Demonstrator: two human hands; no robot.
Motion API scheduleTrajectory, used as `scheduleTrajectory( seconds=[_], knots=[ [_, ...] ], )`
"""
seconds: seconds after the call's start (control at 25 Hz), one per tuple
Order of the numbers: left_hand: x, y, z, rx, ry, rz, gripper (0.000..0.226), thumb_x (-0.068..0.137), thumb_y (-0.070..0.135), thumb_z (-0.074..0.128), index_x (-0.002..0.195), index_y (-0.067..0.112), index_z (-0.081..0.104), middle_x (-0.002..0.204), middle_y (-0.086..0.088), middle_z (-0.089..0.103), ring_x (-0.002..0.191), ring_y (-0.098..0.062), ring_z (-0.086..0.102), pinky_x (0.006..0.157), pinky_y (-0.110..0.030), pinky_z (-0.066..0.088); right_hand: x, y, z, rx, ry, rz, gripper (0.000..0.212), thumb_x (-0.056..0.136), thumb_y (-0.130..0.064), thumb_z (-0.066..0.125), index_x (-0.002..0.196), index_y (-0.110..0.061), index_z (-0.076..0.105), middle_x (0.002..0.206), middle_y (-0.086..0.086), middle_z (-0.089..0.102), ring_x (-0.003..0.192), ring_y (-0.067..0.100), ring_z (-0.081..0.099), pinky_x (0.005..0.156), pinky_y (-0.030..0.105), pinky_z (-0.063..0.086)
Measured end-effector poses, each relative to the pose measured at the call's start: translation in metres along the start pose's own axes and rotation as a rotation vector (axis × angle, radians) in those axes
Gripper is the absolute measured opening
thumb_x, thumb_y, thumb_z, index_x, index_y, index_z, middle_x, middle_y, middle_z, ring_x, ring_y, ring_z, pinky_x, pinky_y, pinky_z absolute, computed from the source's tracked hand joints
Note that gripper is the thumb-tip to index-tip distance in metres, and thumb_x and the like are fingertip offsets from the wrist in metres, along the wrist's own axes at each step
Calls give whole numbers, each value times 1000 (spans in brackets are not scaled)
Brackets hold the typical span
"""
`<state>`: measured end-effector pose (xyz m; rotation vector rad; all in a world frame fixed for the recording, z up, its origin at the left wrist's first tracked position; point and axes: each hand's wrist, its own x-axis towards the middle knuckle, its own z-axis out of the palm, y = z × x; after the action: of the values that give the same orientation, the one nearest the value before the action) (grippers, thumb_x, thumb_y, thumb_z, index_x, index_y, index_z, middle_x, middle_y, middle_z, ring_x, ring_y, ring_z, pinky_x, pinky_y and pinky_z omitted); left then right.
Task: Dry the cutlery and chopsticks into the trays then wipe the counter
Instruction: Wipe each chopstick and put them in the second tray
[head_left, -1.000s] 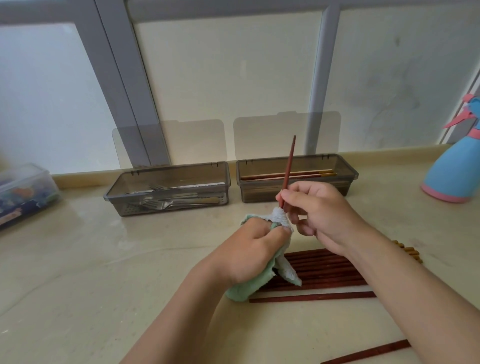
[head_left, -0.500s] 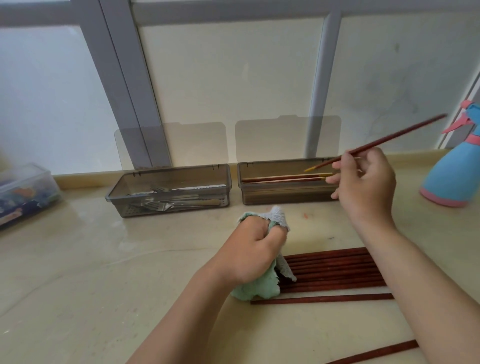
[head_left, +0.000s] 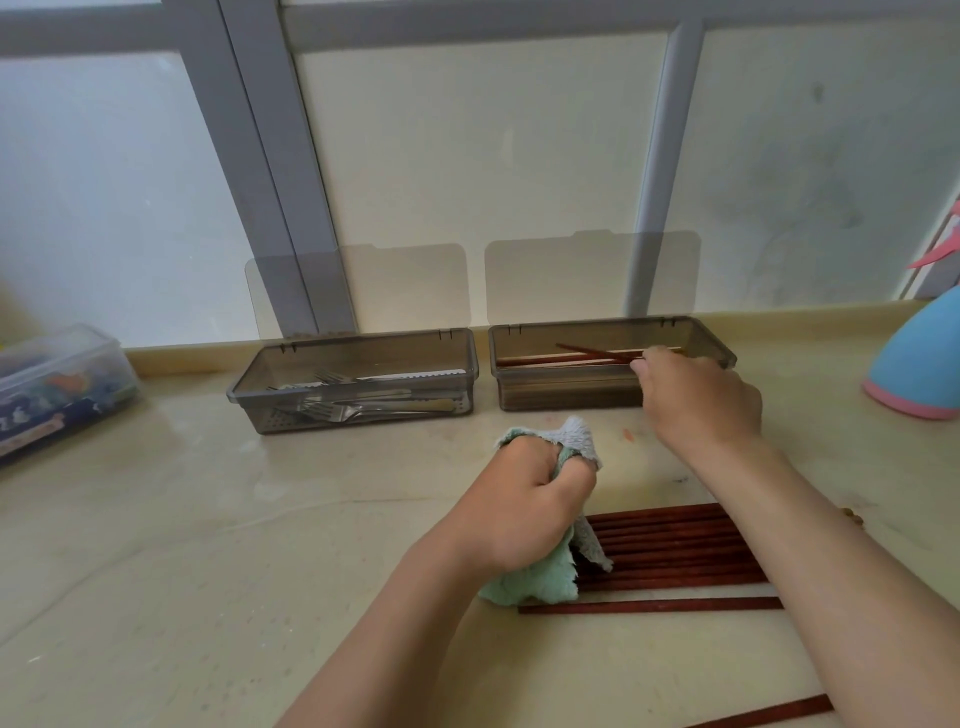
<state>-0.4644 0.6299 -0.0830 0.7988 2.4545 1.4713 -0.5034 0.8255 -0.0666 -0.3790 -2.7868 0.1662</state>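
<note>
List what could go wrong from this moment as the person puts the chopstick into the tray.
1. The chopstick in the right hand slants across those in the tray; let go like this, it may lie crosswise.
2. The cloth in the left hand hangs over the ends of the pile on the counter; moving it could scatter them.
3. The stray chopstick at the picture's bottom edge might be missed.
</note>
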Motion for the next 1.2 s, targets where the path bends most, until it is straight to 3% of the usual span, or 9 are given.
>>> scheduleTrajectory(
  seconds=[0.16,0.32,0.48,0.56,0.64,0.8,0.88,1.0,1.2],
  knots=[
    [0,-1,0,5,5,-3,49,97,20,48,53,17,27,51,1,22,48,-16,21,49,-29,20,-3,-1,-3,16,-87,0,24,108,-34,28,112,-20,47,80,1,53,67,22,44,68,36,38],
    [0,0,-3,-6,32,-5,48,98,19,47,54,13,31,51,0,24,47,-15,22,47,-27,21,-3,13,-13,50,-126,-58,31,100,-28,44,131,-25,48,91,0,57,82,26,55,75,39,49],
    [3,-3,-9,-46,160,1,47,101,21,44,56,10,38,50,-1,37,46,-17,32,47,-26,29,-13,26,-22,246,-373,-214,13,93,-30,62,106,-31,65,88,-9,68,83,12,65,78,37,57],
    [4,-4,-12,-90,252,-24,54,104,25,39,59,-1,54,55,1,64,54,-20,53,55,-30,43,-21,21,-22,261,-552,-320,4,90,-32,69,93,-34,70,89,-13,68,84,3,64,80,29,55],
    [6,-4,-13,-125,346,-41,61,106,26,33,67,0,72,67,2,75,66,-14,64,63,-25,48,-26,14,-21,237,-684,-388,2,89,-33,72,91,-32,72,90,-13,69,83,3,64,79,28,55],
    [7,-2,-15,-186,513,-73,61,106,22,38,52,4,60,44,10,54,44,-3,45,46,-17,36,-29,6,-23,203,-788,-410,6,91,-35,70,94,-30,70,91,-10,68,80,5,62,70,23,50],
    [10,-8,-16,-150,521,-78,58,105,27,38,70,-14,60,48,5,49,48,-8,43,48,-20,36,-30,6,-24,175,-795,-418,6,94,-35,67,96,-30,69,92,-11,66,81,5,59,68,22,45],
    [9,-12,-17,-138,545,-79,61,101,36,36,80,-16,62,58,-15,51,54,-12,44,50,-23,37,-32,6,-25,134,-771,-455,6,99,-33,60,97,-29,64,92,-15,58,82,5,54,67,23,42],
    [5,1,-18,-204,602,-88,64,105,18,40,41,20,42,38,14,43,41,-1,40,45,-17,33,-37,4,-30,130,-773,-453,5,101,-31,58,101,-31,63,94,-16,55,86,5,54,69,22,43]
  ],
)
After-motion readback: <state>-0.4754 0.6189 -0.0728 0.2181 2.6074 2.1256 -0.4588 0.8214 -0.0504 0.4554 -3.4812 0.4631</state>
